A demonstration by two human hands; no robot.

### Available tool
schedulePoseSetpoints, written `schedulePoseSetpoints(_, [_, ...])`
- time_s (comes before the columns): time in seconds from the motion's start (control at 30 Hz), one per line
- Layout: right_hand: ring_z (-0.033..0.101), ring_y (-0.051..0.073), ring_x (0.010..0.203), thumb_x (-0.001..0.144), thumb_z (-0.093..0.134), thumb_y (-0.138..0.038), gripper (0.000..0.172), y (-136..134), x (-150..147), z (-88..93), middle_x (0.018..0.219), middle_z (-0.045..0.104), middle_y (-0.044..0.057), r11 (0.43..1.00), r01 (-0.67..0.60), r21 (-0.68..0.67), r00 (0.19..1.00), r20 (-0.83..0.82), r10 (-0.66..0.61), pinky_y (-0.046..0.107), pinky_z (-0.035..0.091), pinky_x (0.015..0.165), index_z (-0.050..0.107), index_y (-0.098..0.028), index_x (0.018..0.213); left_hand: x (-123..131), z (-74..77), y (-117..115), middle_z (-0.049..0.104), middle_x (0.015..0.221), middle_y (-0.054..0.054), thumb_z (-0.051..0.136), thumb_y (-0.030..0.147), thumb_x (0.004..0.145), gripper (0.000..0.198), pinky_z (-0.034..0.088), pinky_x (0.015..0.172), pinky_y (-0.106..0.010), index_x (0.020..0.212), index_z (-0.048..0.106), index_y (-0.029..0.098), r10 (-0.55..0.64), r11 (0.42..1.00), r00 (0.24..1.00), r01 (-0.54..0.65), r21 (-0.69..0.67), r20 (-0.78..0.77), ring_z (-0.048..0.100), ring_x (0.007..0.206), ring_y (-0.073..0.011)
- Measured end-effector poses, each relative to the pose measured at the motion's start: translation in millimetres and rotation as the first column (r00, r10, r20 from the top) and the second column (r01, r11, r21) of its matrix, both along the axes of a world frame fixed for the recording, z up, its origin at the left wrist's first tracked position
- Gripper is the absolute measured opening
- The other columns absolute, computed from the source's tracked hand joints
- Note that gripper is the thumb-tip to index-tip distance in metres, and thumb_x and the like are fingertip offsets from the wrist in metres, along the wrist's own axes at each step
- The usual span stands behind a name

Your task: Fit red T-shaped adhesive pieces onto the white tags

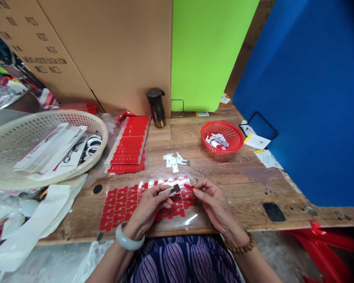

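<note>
My left hand (150, 207) pinches a small flat grey-and-white metal piece (171, 190) over a clear sheet of red stickers (120, 204) lying at the table's near edge. My right hand (212, 200) pinches a small red sticker (188, 187) right beside that piece, its tip almost touching it. Both hands hover just above the sheet. A little pile of similar grey metal pieces (174, 161) lies on the wood beyond the sheet.
A red basket (222, 136) with finished pieces sits at the right. A stack of red sticker sheets (129, 145) and a dark flask (156, 108) stand behind. A big cream basket (23, 145) with papers and scissors fills the left. Cardboard, green and blue panels wall the table.
</note>
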State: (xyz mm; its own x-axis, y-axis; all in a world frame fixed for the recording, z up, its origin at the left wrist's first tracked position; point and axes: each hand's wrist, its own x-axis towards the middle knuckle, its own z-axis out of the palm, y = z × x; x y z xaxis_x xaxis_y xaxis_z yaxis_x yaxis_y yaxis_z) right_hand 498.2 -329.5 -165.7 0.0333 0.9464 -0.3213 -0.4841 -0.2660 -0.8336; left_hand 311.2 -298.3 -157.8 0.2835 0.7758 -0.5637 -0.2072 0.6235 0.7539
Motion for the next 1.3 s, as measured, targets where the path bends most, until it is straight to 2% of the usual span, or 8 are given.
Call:
schedulePoseSetpoints(0.13, [0.048,0.01,0.063,0.064,0.076,-0.035,0.029,2,-6,0.4,0.07,0.053,-0.003,0.999,-0.033,0.04,0.987,0.156,0.026,0.022,0.04,0.061,0.055,-0.018,0.073,-1,2.3,-3,0.067,0.065,-0.006,0.072,0.013,0.068,0.03,0.048,0.054,-0.015,0.096,0.065,0.006,-0.055,0.995,0.997,0.06,-0.085,0.058,0.06,0.052,-0.0077])
schedulePoseSetpoints(0.27, [0.046,0.009,0.059,0.07,0.071,-0.039,0.028,4,-5,2.0,0.065,0.051,-0.005,0.986,-0.16,0.051,0.957,0.253,0.142,0.021,0.038,0.057,0.052,-0.018,0.073,-2,5.6,-4,0.069,0.071,-0.007,0.069,0.009,0.07,0.027,0.05,0.054,-0.015,0.096,0.065,0.005,-0.091,0.988,0.991,0.102,-0.113,0.095,0.062,0.052,-0.0076])
schedulePoseSetpoints(0.37, [0.044,0.009,0.056,0.072,0.068,-0.041,0.028,4,-3,3.0,0.063,0.049,-0.005,0.969,-0.244,0.028,0.932,0.282,0.227,0.021,0.037,0.054,0.051,-0.019,0.073,-2,8.2,-3,0.069,0.066,-0.008,0.067,0.007,0.071,0.026,0.05,0.053,-0.014,0.097,0.063,0.006,-0.105,0.985,0.99,0.117,-0.129,0.094,0.062,0.051,-0.0082])
schedulePoseSetpoints(0.47, [0.046,0.009,0.056,0.072,0.067,-0.04,0.027,4,-4,2.0,0.065,0.049,-0.004,0.96,-0.278,0.028,0.915,0.312,0.256,0.022,0.038,0.054,0.05,-0.019,0.072,0,10.2,-1,0.069,0.061,-0.009,0.065,0.006,0.072,0.029,0.05,0.052,-0.014,0.101,0.061,0.005,-0.132,0.978,0.988,0.143,-0.154,0.08,0.062,0.048,-0.0084])
schedulePoseSetpoints(0.8, [0.048,0.011,0.062,0.079,0.056,-0.024,0.008,1,-4,-6.0,0.068,0.052,-0.003,0.952,-0.292,0.095,0.78,0.6,0.179,0.024,0.037,0.057,0.053,-0.019,0.074,5,12.4,1,0.072,0.068,-0.012,0.064,0.003,0.069,0.042,0.053,0.061,-0.018,0.11,0.057,0.004,-0.168,0.963,0.978,0.19,-0.193,0.126,0.068,0.058,-0.0127])
schedulePoseSetpoints(1.3, [0.045,0.009,0.058,0.081,0.054,-0.018,0.01,1,-7,-1.9,0.064,0.049,-0.005,0.947,-0.284,0.151,0.766,0.629,0.13,0.02,0.036,0.054,0.05,-0.019,0.072,8,12.1,-1,0.072,0.067,-0.012,0.064,0.004,0.068,0.039,0.052,0.06,-0.018,0.107,0.059,0.004,-0.185,0.964,0.976,0.203,-0.171,0.117,0.067,0.057,-0.0124])
